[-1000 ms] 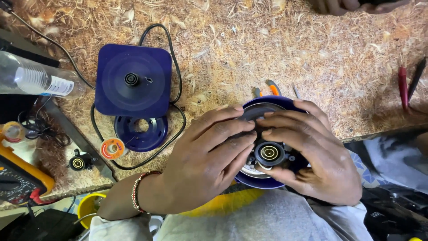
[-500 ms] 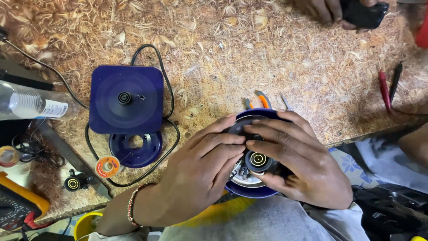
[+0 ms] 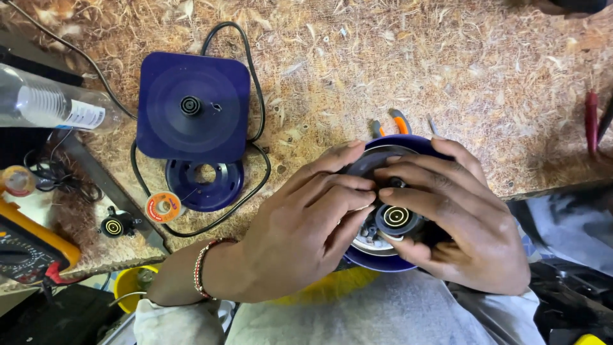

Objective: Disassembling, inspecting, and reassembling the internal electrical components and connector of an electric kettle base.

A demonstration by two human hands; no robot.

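Note:
Both my hands hold a round dark blue appliance part (image 3: 408, 142) at the near edge of the workbench, over my lap. My left hand (image 3: 306, 223) wraps its left side with fingers across the top. My right hand (image 3: 460, 223) grips the right side, its fingertips meeting the left ones above a small black coupler with a yellow ring (image 3: 396, 217). Metal inner parts show under the coupler. A bead bracelet (image 3: 203, 268) is on my left wrist.
A square dark blue appliance base (image 3: 191, 108) with a black cord (image 3: 255, 96) lies at the left, a blue ring part (image 3: 204, 185) and a solder spool (image 3: 163, 206) below it. Plastic bottle (image 3: 51, 105), yellow multimeter (image 3: 32, 246), orange-handled pliers (image 3: 393, 121), red tool (image 3: 592, 118).
The view has shifted slightly; my hands stay clasped on the round blue part, with fingers adjusting a little around the coupler.

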